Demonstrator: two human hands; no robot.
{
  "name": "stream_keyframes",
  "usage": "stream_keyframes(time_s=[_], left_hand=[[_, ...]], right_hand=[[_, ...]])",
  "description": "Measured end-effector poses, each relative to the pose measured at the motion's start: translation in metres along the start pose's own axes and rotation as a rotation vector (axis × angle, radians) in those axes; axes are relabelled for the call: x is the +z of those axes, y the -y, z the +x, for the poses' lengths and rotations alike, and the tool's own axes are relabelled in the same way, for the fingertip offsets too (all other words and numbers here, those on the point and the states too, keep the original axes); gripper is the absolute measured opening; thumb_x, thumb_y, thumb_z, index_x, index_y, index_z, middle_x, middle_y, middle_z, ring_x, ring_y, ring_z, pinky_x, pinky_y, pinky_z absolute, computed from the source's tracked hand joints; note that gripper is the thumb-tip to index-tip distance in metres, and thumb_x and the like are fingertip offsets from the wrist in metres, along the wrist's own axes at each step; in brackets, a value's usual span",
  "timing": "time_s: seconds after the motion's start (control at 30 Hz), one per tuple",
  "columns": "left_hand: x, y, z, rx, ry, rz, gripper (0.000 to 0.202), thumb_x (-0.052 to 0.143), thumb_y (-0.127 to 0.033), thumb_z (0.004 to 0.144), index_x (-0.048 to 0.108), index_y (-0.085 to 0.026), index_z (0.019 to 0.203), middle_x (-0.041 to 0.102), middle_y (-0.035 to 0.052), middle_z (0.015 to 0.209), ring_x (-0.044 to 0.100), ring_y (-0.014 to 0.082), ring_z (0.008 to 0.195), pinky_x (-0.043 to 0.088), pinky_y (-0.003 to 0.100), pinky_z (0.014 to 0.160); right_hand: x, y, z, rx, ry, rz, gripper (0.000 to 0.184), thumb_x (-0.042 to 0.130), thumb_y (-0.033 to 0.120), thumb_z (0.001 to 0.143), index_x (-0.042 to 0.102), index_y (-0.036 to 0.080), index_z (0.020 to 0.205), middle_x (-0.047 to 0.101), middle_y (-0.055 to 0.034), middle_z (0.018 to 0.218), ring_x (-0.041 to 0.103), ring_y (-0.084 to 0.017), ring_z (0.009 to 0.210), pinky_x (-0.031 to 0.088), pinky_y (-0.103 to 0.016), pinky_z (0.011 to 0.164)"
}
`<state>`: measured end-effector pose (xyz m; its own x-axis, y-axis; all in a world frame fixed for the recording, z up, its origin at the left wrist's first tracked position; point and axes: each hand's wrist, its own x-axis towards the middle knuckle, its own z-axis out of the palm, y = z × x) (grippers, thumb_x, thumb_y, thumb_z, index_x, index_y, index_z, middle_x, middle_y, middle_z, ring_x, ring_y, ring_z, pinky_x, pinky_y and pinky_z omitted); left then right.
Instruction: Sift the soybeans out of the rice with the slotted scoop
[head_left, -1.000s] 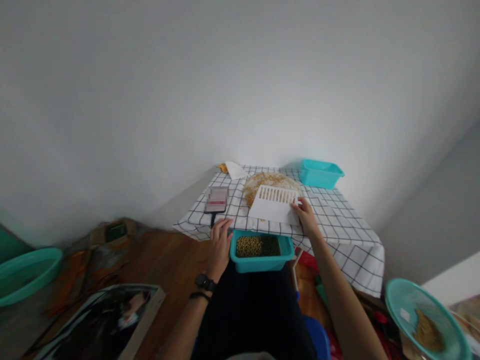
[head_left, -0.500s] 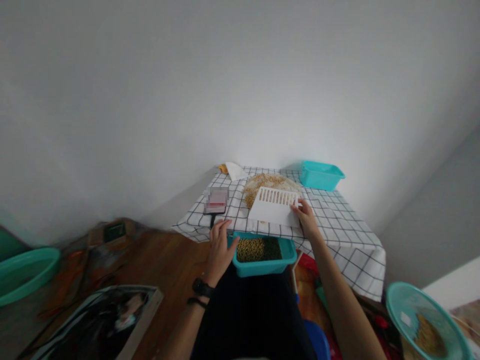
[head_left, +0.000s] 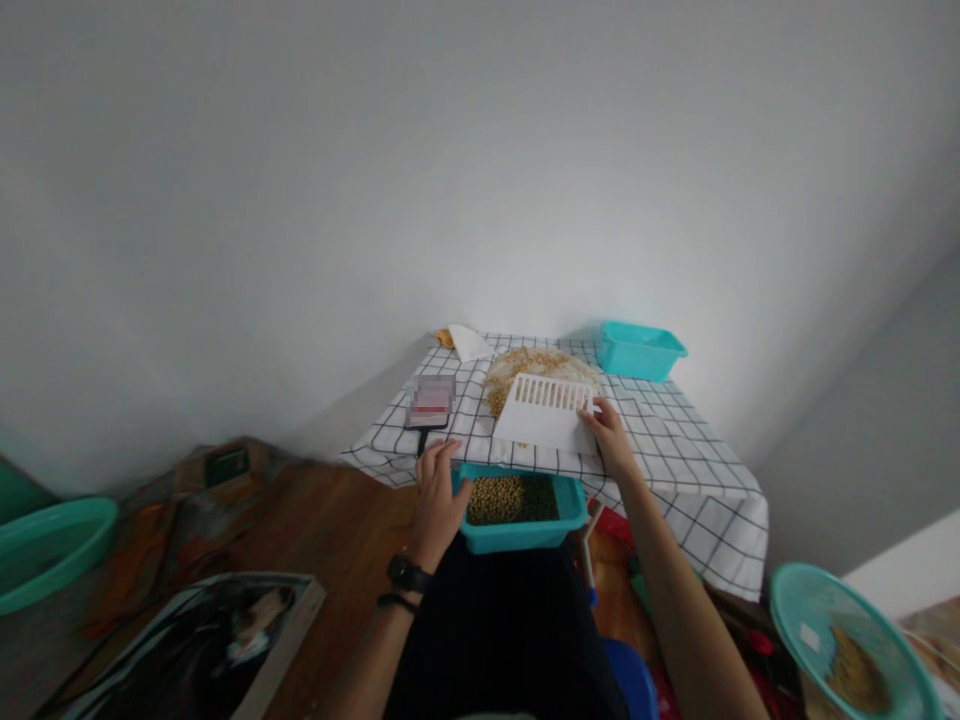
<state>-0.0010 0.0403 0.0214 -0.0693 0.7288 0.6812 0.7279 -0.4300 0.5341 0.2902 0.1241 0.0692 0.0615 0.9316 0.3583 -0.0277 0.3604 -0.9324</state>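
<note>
My right hand (head_left: 609, 436) grips the right edge of a white plastic board with a row of slots (head_left: 546, 412), thumb and fingers closed on it. The slotted board lies over part of a spread of yellow beans (head_left: 496, 398) on a pale round surface. My left hand (head_left: 439, 490) is at the table's front edge, fingers apart and holding nothing. Beside it, a turquoise tub (head_left: 517, 540) rests at my lap, below the table edge. Yellow beans (head_left: 495, 498) fill its left part, and small dark green ones (head_left: 538, 498) its right.
On the checked tablecloth (head_left: 675, 440) are a phone-like device (head_left: 431, 402), a white cloth (head_left: 469, 343) and another turquoise tub (head_left: 640, 350). A teal basin (head_left: 795, 590) stands low on the right, a green basin (head_left: 56, 540) on the left. A framed picture (head_left: 289, 640) lies lower left.
The view has shifted very slightly, and the tub at my lap sits a little further left. Both hands and the slotted board keep nearly the same places.
</note>
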Motion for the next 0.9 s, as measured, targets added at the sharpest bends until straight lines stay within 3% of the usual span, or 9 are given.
stream_keyframes(time_s=[0.33,0.6,0.9], left_hand=[[0.007,-0.005,0.001,-0.023,-0.005,0.025,0.063,0.056,-0.008,0.070,0.044,-0.020,0.131,0.043,0.0120,0.125,0.036,0.0339,0.134,0.030,0.060,0.113],[0.013,-0.006,-0.003,-0.027,-0.073,0.001,0.054,0.045,-0.005,0.081,0.042,-0.023,0.131,0.045,0.0109,0.128,0.033,0.0311,0.138,0.027,0.059,0.116],[0.013,-0.003,-0.004,0.005,-0.086,-0.015,0.056,0.043,-0.002,0.079,0.044,-0.023,0.131,0.048,0.0099,0.127,0.035,0.0285,0.138,0.027,0.056,0.117]], right_hand=[[0.001,-0.001,0.001,0.002,0.021,0.032,0.038,0.071,0.049,0.071,0.055,0.027,0.098,0.068,0.0010,0.078,0.060,-0.017,0.065,0.046,-0.027,0.057],[-0.001,-0.005,0.001,-0.011,-0.033,-0.007,0.036,0.070,0.049,0.072,0.055,0.026,0.095,0.067,0.0019,0.078,0.059,-0.016,0.065,0.042,-0.025,0.054],[0.000,-0.001,0.001,-0.001,0.006,-0.011,0.037,0.070,0.050,0.071,0.055,0.027,0.095,0.067,0.0021,0.077,0.059,-0.016,0.063,0.043,-0.025,0.054]])
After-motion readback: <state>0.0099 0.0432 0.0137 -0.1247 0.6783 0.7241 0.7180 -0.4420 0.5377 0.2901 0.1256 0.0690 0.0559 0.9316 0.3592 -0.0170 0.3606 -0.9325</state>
